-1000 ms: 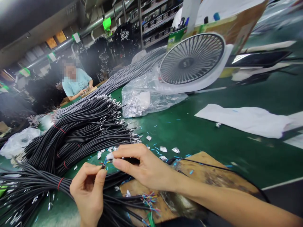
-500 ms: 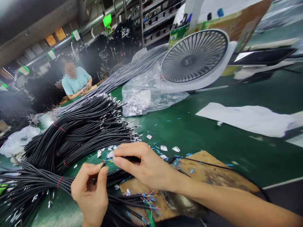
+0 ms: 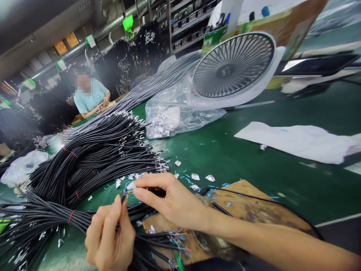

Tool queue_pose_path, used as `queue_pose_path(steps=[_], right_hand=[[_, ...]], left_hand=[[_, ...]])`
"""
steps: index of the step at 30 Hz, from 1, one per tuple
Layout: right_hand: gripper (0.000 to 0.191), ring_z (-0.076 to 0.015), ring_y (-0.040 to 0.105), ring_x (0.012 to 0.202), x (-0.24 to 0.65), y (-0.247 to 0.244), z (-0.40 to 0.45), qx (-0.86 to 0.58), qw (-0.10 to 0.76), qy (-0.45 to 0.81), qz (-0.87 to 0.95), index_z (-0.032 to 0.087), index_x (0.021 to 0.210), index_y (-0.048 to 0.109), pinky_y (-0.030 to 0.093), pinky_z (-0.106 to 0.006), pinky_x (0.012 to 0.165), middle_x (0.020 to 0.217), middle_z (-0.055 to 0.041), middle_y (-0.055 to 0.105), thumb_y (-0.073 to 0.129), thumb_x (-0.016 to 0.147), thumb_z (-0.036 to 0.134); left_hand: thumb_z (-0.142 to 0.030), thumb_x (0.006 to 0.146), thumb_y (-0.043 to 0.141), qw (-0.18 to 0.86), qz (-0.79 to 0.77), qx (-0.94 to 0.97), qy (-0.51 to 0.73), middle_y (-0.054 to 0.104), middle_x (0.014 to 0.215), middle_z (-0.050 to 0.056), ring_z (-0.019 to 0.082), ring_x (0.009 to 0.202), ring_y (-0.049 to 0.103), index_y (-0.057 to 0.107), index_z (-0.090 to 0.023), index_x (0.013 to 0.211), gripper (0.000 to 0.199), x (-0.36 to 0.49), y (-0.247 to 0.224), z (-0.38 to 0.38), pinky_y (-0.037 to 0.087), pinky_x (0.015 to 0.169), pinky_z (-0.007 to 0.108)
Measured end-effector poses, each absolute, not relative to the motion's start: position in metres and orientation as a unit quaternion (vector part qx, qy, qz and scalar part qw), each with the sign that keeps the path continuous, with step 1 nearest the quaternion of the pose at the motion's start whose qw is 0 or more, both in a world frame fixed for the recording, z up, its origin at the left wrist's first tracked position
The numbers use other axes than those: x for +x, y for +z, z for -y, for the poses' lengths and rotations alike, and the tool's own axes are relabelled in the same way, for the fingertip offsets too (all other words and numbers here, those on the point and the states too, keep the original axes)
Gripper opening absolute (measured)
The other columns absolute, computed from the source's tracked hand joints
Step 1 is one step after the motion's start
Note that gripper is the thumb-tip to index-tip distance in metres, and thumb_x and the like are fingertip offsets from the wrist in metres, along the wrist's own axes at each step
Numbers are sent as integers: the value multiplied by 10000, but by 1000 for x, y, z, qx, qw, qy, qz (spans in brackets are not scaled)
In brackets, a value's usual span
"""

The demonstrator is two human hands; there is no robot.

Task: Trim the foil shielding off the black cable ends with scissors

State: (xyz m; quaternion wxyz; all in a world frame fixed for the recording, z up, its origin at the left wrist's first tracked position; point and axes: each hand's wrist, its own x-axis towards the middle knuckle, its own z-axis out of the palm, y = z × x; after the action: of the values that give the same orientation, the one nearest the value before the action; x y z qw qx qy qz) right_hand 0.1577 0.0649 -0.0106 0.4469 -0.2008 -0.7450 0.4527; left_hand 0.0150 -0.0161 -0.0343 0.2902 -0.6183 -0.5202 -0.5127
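My left hand (image 3: 111,235) is closed, pinching the end of a black cable (image 3: 123,198) between thumb and fingers. Thin coloured wires (image 3: 129,191) fan out from that cable end. The thumb and index finger of my right hand (image 3: 166,199) are closed on these wires, with a small whitish piece (image 3: 131,186) at the index fingertip; its kind is unclear. A dark shape shows under the right palm, mostly hidden. Beneath the hands lies a bundle of black cables (image 3: 152,238) whose ends show coloured wires (image 3: 178,236).
Red-tied black cable bundles (image 3: 93,158) lie at left. A wooden board (image 3: 248,203) sits under my right forearm. Foil scraps (image 3: 195,176) and blue bits litter the green table (image 3: 208,160). Beyond are a clear bag (image 3: 169,120), a fan (image 3: 234,69), white paper (image 3: 296,141) and a seated person (image 3: 91,94).
My left hand has turned, its fingers now more upright around the cable end and slightly lower. My right hand has barely moved and stays at the wires.
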Motion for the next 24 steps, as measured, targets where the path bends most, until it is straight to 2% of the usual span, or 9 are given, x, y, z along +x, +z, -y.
queue_pose_path(steps=[8,15,24], right_hand=[[207,-134,576,662,158,-13,-65,-192,453,457,741,146,833,696,430,-245,621,739,-21,667,518,861,247],[227,-131,541,616,159,-13,-65,-192,457,439,750,144,812,690,413,-238,576,680,-17,627,505,865,264],[211,-125,560,645,159,-13,-65,-168,468,451,741,137,797,685,415,-229,595,724,-21,652,510,863,234]], left_hand=[[-111,707,713,317,525,-611,-500,639,688,31,130,550,581,687,-191,944,252,16,-32,18,483,539,264],[-123,695,724,307,534,-599,-511,638,668,27,135,543,580,696,-194,914,232,17,-32,18,496,532,272],[-97,698,715,314,530,-607,-501,641,709,33,142,586,587,680,-193,944,266,18,-32,19,496,574,282]])
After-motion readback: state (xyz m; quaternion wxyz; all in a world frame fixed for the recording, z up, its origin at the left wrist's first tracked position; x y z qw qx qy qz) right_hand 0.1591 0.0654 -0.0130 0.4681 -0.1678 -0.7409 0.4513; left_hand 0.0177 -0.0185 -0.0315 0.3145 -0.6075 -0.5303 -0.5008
